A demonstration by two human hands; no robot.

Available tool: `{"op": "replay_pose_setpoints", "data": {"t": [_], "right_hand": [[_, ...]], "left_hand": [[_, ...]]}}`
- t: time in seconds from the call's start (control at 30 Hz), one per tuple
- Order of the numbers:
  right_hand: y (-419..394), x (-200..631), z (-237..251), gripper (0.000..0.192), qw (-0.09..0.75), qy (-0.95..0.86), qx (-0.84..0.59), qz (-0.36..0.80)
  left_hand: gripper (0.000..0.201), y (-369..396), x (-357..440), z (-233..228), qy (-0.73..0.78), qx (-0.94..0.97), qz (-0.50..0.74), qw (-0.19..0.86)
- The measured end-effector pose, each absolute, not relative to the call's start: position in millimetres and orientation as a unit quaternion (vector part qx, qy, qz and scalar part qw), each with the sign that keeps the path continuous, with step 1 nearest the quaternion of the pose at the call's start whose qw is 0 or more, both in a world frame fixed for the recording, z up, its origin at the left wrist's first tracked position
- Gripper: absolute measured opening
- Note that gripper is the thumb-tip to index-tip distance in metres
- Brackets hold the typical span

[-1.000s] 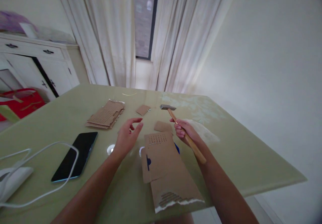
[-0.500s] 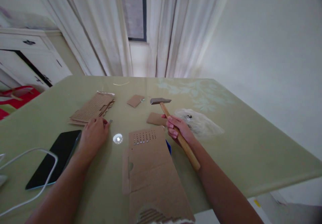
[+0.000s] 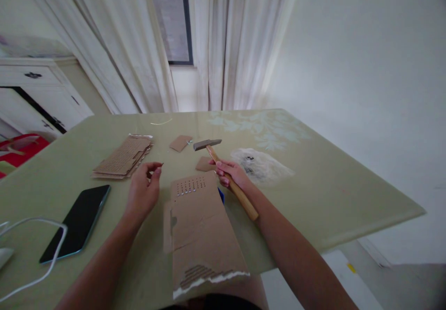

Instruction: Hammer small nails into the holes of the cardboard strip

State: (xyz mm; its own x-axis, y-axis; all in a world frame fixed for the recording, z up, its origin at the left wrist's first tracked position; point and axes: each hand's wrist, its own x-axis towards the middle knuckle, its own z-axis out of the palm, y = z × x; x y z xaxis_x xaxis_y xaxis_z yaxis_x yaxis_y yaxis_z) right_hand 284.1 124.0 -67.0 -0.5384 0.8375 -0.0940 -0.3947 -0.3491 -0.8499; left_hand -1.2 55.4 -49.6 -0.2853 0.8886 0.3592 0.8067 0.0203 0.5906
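cardboard sheet (image 3: 200, 226) with rows of small holes lies on the green worktop (image 3: 313, 194) in front of us, its torn edge hanging over the near side. our right hand (image 3: 232, 174) is wrapped around the wooden handle of a hammer (image 3: 223, 173), head raised just beyond the sheet. our left hand (image 3: 143, 190) pinches a thin nail (image 3: 158, 165) between thumb and fingertips, just left of the holes. a phone (image 3: 76, 222) and a cardboard stack (image 3: 121, 158) lie further left.
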Motion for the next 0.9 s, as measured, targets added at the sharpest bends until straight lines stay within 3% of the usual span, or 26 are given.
{"op": "replay_pose_setpoints", "data": {"t": [0.1, 0.27, 0.9], "right_hand": [[124.7, 283.8, -67.3, 0.048, 0.391, -0.411, -0.282, 0.774], [123.4, 284.4, -65.5, 0.049, 0.396, -0.411, -0.279, 0.772], [121.9, 282.9, -67.1, 0.056, 0.391, -0.418, -0.305, 0.761]], "left_hand": [[0.034, 47.7, 30.3, -24.3, 0.601, 0.638, 0.449, 0.170], [0.025, 43.2, 52.4, -7.1, 0.541, 0.640, 0.496, 0.228], [0.021, 29.3, 56.7, -15.3, 0.531, 0.693, 0.437, 0.214]]}}
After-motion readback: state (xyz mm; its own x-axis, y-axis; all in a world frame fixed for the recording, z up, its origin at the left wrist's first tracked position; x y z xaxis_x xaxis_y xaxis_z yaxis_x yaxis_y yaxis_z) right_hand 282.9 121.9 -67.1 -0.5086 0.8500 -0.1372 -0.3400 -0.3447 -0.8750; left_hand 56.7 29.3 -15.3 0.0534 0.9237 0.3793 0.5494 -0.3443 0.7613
